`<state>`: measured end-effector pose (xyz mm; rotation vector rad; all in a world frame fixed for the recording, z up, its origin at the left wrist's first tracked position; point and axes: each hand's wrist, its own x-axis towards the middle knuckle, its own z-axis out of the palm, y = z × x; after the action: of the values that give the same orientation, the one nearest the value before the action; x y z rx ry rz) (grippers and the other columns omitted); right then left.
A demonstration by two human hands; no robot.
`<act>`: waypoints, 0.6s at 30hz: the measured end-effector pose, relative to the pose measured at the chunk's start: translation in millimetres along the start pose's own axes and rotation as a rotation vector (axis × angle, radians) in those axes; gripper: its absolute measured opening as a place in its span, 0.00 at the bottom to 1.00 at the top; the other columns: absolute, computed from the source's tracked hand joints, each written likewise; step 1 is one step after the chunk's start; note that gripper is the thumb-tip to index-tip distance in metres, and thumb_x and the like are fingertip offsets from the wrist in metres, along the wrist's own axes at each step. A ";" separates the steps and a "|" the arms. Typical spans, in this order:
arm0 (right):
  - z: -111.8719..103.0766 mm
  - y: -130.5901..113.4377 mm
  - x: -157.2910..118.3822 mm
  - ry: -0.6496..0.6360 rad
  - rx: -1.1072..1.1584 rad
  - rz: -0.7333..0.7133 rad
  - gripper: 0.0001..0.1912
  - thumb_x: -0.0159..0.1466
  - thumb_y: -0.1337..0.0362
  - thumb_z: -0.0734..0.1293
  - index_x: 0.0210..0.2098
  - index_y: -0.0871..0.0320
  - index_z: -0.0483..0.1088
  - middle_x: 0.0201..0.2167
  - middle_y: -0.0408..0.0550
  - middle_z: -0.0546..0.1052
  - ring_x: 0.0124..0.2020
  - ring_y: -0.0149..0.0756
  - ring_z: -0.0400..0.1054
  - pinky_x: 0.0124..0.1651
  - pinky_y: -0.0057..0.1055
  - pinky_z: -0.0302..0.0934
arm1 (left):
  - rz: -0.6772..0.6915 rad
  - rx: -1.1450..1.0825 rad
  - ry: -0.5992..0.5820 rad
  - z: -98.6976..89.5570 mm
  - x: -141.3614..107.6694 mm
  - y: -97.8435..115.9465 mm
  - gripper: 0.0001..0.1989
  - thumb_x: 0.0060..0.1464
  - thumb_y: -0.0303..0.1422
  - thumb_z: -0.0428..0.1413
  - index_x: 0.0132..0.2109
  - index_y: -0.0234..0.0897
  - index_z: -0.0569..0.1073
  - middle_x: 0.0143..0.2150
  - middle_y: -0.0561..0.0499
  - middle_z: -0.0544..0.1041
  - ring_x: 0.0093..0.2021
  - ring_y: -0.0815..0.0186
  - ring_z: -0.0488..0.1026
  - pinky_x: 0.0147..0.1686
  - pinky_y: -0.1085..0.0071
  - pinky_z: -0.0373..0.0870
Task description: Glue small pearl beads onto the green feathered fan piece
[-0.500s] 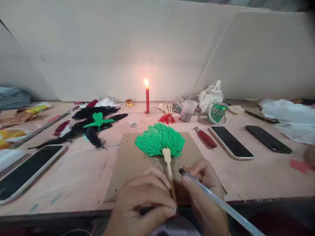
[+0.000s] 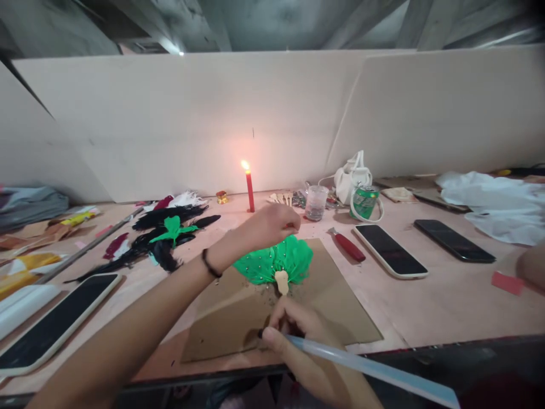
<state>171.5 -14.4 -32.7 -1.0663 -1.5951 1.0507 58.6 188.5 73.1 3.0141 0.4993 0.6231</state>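
My left hand point(image 2: 281, 220) reaches across a green feather fan point(image 2: 275, 264), its fingers curled down at a red item point(image 2: 293, 230) mostly hidden beneath them. Whether they grip it I cannot make out. My right hand point(image 2: 300, 335) is closed on a translucent glue stick point(image 2: 366, 363) with a blackened end. The fan's pale wooden handle point(image 2: 281, 282) runs down behind the right fingers, so I cannot tell if they touch it too. Small shiny beads dot the feathers. The fan lies on a brown cardboard sheet point(image 2: 340, 307).
A lit red candle point(image 2: 250, 193) stands behind the left wrist. Farther right are a clear cup point(image 2: 317, 203), a green can point(image 2: 365, 203), a red-handled tool point(image 2: 349, 246) and two phones. Black feathers point(image 2: 149, 233) and another phone point(image 2: 59, 318) lie left. Another person's hand point(image 2: 532, 267) shows at right.
My left hand has left the fan's handle and stretched forward over the feathers to the red item. The right hand with the glue stick has moved left, in front of the handle. The view has tilted up.
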 end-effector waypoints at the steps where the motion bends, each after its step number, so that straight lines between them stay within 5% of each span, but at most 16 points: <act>1: 0.9 0.5 1.0 0.002 -0.017 0.005 0.12 0.71 0.56 0.70 0.33 0.53 0.69 0.29 0.40 0.72 0.32 0.35 0.65 0.35 0.30 0.55 | 0.011 0.014 -0.053 13.6 8.3 -15.0 0.09 0.67 0.22 0.64 0.36 0.34 0.82 0.36 0.50 0.85 0.40 0.65 0.82 0.45 0.67 0.79; 7: 4.8 0.8 3.8 0.039 -0.036 -0.029 0.12 0.69 0.59 0.71 0.32 0.53 0.66 0.28 0.38 0.69 0.31 0.34 0.64 0.35 0.30 0.54 | 0.018 0.066 -0.257 65.9 26.8 -71.5 0.11 0.73 0.39 0.65 0.51 0.33 0.81 0.46 0.49 0.84 0.41 0.63 0.83 0.44 0.62 0.85; 18: 4.7 1.4 0.4 0.017 -0.068 0.045 0.10 0.69 0.62 0.71 0.32 0.53 0.67 0.28 0.38 0.68 0.32 0.35 0.65 0.35 0.30 0.54 | -0.029 0.183 -0.340 88.0 20.7 -82.5 0.14 0.73 0.39 0.64 0.57 0.35 0.80 0.54 0.45 0.83 0.49 0.59 0.83 0.50 0.57 0.86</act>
<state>167.1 -14.3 -34.9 -1.1589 -1.6101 1.0210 85.7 276.9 -7.1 3.1764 0.6063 0.0582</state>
